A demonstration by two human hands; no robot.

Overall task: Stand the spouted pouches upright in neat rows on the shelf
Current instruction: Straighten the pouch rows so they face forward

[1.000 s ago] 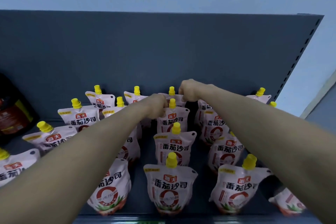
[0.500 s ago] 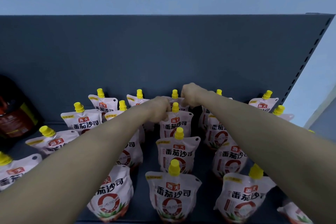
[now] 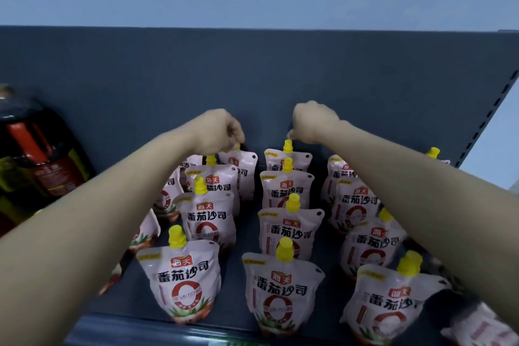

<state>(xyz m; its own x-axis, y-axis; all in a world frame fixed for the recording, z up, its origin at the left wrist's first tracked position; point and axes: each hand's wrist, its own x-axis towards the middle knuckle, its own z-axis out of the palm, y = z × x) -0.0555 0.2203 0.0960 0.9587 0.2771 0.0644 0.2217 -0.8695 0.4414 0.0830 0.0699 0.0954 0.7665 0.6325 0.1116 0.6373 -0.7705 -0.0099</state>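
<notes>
White spouted pouches with yellow caps and red print stand upright in several rows on the dark shelf [image 3: 241,236]. My left hand [image 3: 222,132] is closed over the cap of the rearmost pouch [image 3: 244,168] in the left-of-middle row. My right hand [image 3: 311,123] is curled, its fingertips pinched at the cap tip of the rearmost pouch [image 3: 289,161] in the middle row. The front pouches [image 3: 185,275] [image 3: 280,286] [image 3: 390,303] stand free of both hands. My forearms hide parts of the outer rows.
A big dark bottle [image 3: 42,160] with a red label stands at the left end. The grey back panel [image 3: 252,78] rises right behind the hands. A perforated upright [image 3: 491,112] bounds the right side. The shelf's front lip [image 3: 134,329] runs below.
My hands have spread apart: the left one went left to the neighbouring row's rear pouch, the right one rose to the middle rear pouch's cap. The camera has come closer.
</notes>
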